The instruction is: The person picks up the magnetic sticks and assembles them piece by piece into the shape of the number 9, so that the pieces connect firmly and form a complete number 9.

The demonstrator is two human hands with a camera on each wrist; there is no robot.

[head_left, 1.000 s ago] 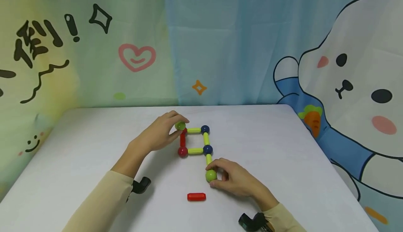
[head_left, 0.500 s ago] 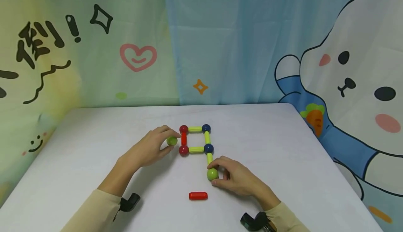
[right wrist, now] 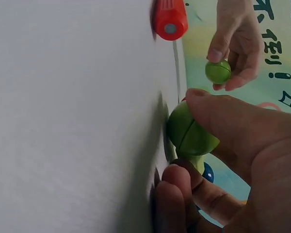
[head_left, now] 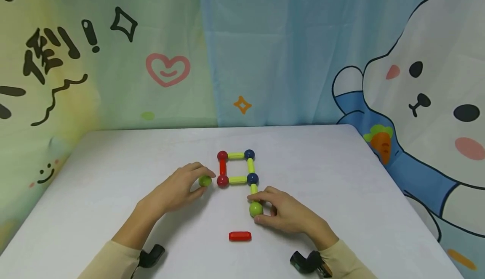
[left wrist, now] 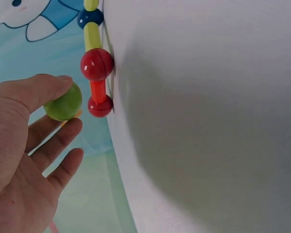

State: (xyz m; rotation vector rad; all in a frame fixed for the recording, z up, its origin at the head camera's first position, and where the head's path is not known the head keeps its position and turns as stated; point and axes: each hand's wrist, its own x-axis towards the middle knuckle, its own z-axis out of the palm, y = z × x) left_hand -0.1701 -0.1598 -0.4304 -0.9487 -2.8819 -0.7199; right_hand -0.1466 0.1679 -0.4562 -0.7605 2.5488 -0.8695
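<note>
Between thumb and fingers my left hand [head_left: 176,188] pinches a green ball [left wrist: 64,103], held just left of a square of balls and rods. That square has two red balls [head_left: 222,181] joined by a red rod [head_left: 222,168] on its left side and two blue balls [head_left: 252,179] on its right. Yellow-green rods [head_left: 237,180] form the other sides. From the near blue ball another yellow-green rod [head_left: 254,189] runs toward me to a second green ball [right wrist: 191,131]. My right hand [head_left: 289,213] grips that ball, its fingers reaching alongside the rod.
A loose red rod [head_left: 240,236] lies on the white table [head_left: 333,165] in front of the assembly. A patterned curtain [head_left: 265,51] hangs behind the table's far edge. Each wrist bears a black camera [head_left: 151,256].
My left hand has drawn the green ball from the far-left red corner toward me, uncovering that red ball. The right hand keeps its grip on the other green ball.
</note>
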